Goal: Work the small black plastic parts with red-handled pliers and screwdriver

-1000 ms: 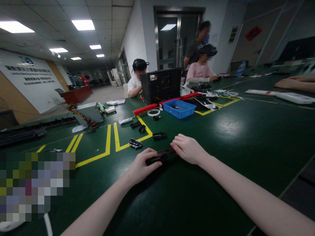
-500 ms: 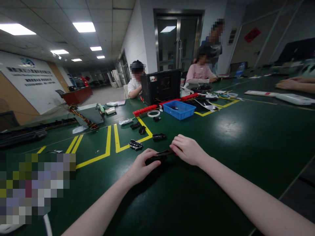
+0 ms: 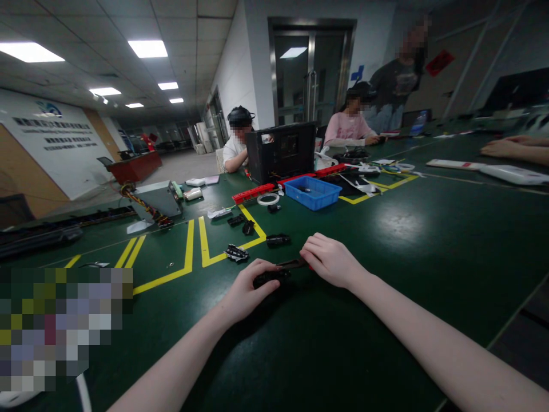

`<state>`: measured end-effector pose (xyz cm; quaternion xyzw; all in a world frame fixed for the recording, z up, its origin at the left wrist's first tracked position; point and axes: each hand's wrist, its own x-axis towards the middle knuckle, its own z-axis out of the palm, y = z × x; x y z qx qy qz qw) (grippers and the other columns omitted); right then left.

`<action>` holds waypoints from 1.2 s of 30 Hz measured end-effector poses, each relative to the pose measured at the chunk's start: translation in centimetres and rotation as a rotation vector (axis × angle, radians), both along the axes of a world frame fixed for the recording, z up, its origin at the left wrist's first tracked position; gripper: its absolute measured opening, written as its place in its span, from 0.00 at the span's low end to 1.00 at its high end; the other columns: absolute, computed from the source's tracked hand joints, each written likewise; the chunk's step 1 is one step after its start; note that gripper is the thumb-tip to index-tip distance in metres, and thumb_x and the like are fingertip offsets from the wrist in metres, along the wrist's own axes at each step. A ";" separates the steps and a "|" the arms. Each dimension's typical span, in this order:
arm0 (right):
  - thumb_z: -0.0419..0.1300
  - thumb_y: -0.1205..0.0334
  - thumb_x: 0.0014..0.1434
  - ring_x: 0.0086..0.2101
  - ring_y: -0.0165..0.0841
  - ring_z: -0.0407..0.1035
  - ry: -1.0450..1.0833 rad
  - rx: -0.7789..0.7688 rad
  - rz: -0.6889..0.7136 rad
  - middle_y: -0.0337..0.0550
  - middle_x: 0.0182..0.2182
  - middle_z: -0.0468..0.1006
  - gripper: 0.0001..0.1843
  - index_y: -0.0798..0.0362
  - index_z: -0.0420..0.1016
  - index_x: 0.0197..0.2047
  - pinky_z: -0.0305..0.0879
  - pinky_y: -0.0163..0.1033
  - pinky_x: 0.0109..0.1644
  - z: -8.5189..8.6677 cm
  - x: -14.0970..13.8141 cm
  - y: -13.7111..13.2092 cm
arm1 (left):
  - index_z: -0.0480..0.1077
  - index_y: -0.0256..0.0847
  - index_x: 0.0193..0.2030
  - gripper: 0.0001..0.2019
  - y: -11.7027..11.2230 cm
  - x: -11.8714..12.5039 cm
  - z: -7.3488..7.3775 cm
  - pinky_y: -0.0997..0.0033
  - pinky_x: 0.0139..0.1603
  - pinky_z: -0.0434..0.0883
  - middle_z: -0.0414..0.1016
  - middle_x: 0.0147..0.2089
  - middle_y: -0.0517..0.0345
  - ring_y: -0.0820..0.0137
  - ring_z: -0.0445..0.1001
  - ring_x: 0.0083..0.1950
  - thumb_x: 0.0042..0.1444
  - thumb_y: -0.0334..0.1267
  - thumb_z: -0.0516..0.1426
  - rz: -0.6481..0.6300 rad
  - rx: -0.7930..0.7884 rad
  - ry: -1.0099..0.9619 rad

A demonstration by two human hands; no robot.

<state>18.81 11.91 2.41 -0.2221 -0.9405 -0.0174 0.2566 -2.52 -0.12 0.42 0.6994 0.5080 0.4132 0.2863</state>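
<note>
Close Work at Frame Centre

Just below centre, my left hand clamps its fingers on a glossy black elongated piece; beside it, a slim, dark tool meets my right hand's fingers, curled around it.

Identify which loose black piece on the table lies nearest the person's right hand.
The long black piece just right of the yellow tape corner; the other loose black pieces lie farther from the right hand, leftward or beyond.
</note>
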 end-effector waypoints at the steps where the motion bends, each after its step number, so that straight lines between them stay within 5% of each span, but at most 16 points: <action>1: 0.42 0.57 0.68 0.33 0.33 0.62 -0.009 0.002 0.007 0.44 0.29 0.71 0.22 0.53 0.68 0.28 0.58 0.38 0.37 0.0 0.0 0.0 | 0.72 0.40 0.50 0.13 0.0 0.0 0.0 0.62 0.56 0.66 0.71 0.48 0.52 0.64 0.70 0.51 0.58 0.35 0.58 0.001 0.001 -0.003; 24: 0.44 0.60 0.66 0.32 0.32 0.61 -0.069 0.036 -0.006 0.44 0.28 0.70 0.19 0.54 0.67 0.26 0.56 0.38 0.36 -0.4 -0.1 0.1 | 0.72 0.39 0.46 0.15 -0.1 0.2 0.0 0.63 0.53 0.66 0.70 0.46 0.53 0.64 0.70 0.49 0.51 0.35 0.64 0.028 0.000 0.039; 29: 0.47 0.60 0.65 0.32 0.32 0.61 -0.097 0.049 0.003 0.44 0.28 0.71 0.18 0.54 0.68 0.27 0.55 0.38 0.36 -0.4 -0.4 -0.2 | 0.73 0.39 0.41 0.08 -0.2 0.4 0.0 0.64 0.54 0.66 0.70 0.46 0.53 0.65 0.70 0.49 0.53 0.33 0.61 0.012 0.004 0.080; 36: 0.46 0.58 0.67 0.33 0.32 0.61 -0.054 0.074 -0.030 0.44 0.29 0.71 0.19 0.54 0.68 0.26 0.56 0.38 0.37 -0.3 0.0 0.3 | 0.74 0.41 0.45 0.11 -0.3 0.6 0.1 0.64 0.56 0.66 0.68 0.47 0.53 0.65 0.70 0.50 0.55 0.32 0.59 -0.017 0.005 0.121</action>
